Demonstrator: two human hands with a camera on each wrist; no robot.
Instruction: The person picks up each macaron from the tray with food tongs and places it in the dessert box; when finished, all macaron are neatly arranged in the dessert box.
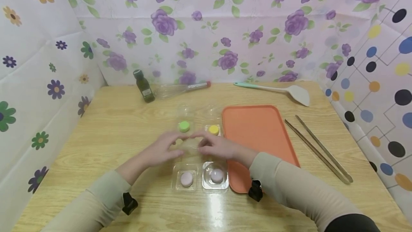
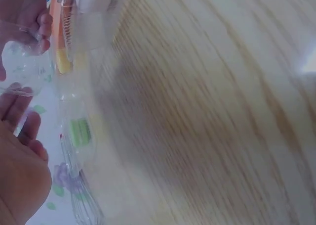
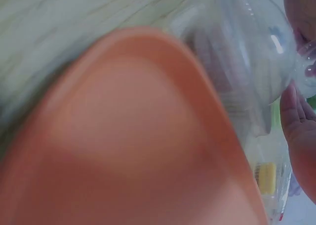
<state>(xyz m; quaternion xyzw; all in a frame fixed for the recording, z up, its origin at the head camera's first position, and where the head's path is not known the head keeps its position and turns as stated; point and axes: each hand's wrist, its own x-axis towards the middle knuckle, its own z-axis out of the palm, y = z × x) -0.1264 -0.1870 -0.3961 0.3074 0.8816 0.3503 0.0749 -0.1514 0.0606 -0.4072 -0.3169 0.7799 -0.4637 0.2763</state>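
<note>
Between both hands is a clear plastic domed lid (image 1: 190, 145), also visible in the left wrist view (image 2: 22, 64). My left hand (image 1: 165, 149) holds its left side with fingers and thumb bent, while my right hand (image 1: 218, 146) grips the right side. Just in front of them, a pink macaron (image 1: 186, 179) sits in a clear box. A lilac macaron (image 1: 217, 176) lies under a domed cover in the neighbouring clear box (image 1: 206, 186). Behind the hands, a green macaron (image 1: 184, 126) and a yellow macaron (image 1: 214, 129) rest in boxes whose lids are raised.
An orange tray (image 1: 257, 128) lies right of the boxes, beneath my right forearm. Metal tongs (image 1: 317, 148) are farther right. Along the back are a dark bottle (image 1: 143, 86), a whisk (image 1: 181, 88) and a white spatula (image 1: 297, 94). Patterned cloth walls bound the table.
</note>
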